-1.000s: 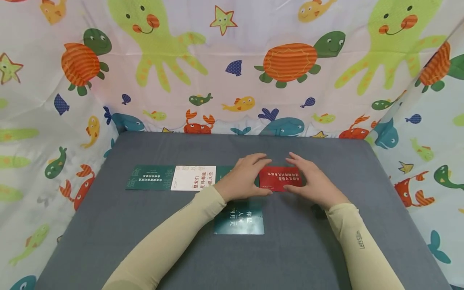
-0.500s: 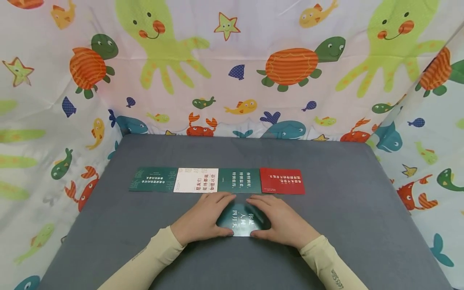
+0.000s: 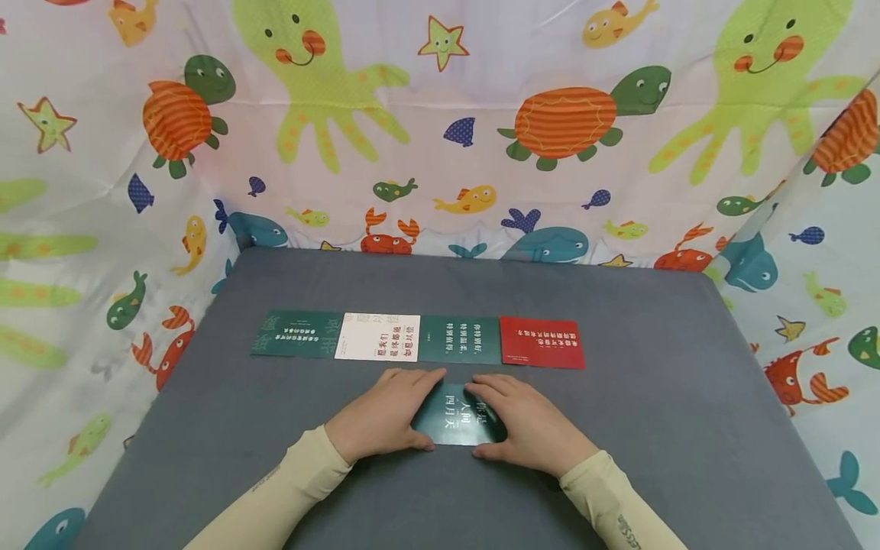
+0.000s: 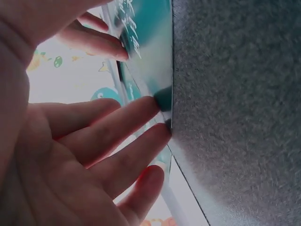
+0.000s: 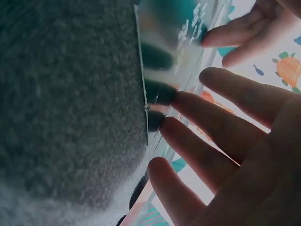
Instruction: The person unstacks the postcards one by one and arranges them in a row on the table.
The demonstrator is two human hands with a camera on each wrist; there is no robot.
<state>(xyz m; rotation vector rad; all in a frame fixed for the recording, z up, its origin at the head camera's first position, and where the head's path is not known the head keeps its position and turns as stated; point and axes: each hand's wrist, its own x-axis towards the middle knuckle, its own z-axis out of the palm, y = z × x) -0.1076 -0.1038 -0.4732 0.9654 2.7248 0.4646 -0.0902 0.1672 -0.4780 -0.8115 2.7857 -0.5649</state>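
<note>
A glossy dark green card point(image 3: 448, 428) with white characters lies flat on the grey table in front of the person. My left hand point(image 3: 381, 412) is at its left side and my right hand point(image 3: 529, 424) at its right, fingers spread and relaxed, thumbs toward the near edge. In the left wrist view, two fingertips touch the card's point(image 4: 155, 52) surface by its edge. The right wrist view has fingertips right at the card point(image 5: 162, 33), mirrored in its shine. Neither hand curls round it.
Behind the hands a row of cards lies side by side: a green card point(image 3: 296, 344), a white card point(image 3: 360, 340), another green card point(image 3: 440, 344) and a red card point(image 3: 543, 355). Cloth with sea animals point(image 3: 440, 130) hangs behind and beside the grey table point(image 3: 653, 428).
Both hands have come back from the red card at the row's right end to the near green card, one at each side. In the last half second they barely moved.
</note>
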